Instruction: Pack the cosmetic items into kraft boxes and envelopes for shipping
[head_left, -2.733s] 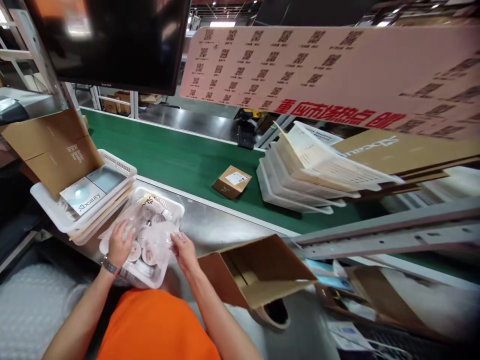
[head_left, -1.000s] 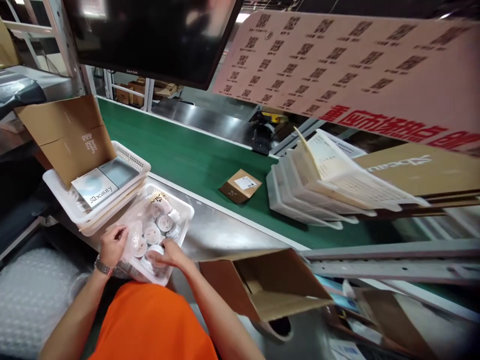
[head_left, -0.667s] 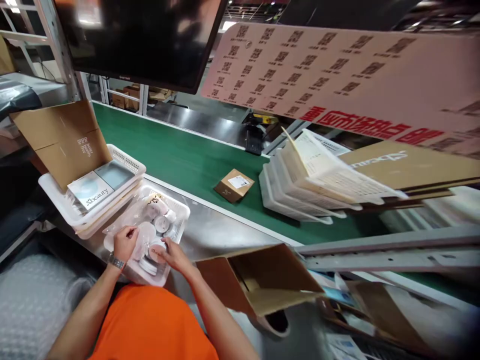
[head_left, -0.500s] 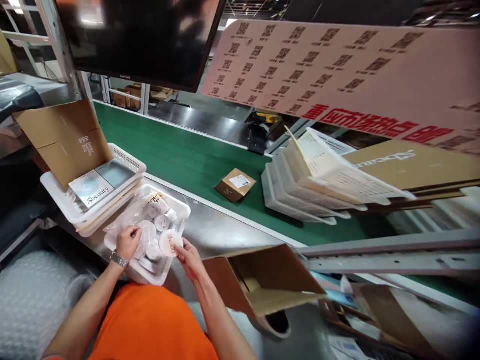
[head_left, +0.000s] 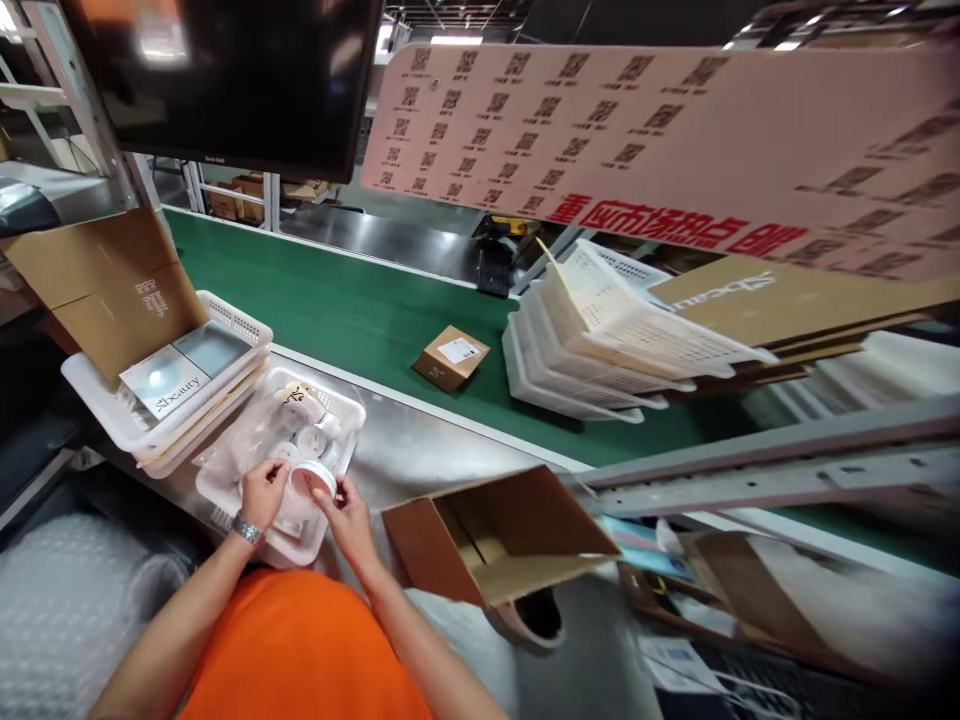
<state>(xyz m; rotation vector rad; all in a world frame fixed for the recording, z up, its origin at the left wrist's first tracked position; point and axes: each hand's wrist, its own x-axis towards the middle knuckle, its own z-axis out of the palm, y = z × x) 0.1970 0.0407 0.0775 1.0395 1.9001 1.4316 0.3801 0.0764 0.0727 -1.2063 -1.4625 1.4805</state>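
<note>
A white basket (head_left: 347, 408) on the steel counter holds a clear plastic bag (head_left: 247, 435) with several small round white jars. Just above the basket's near end, both my hands grip one round white jar (head_left: 313, 478). My left hand (head_left: 262, 492), with a watch on its wrist, has it from the left. My right hand (head_left: 345, 505) pinches it from the right. An open brown cardboard box (head_left: 495, 535) lies on its side just right of my right arm.
A second white basket (head_left: 97, 405) at left carries a flat white "beauty" box and folded cardboard. On the green conveyor belt (head_left: 345, 310) lie a small labelled carton (head_left: 450, 358) and stacked white baskets (head_left: 592, 350). A monitor and a pink code sheet hang overhead.
My right hand has lifted one jar out of the bag, and my left hand has come across to it, so both hands grip it now. The camera view shifted slightly.
</note>
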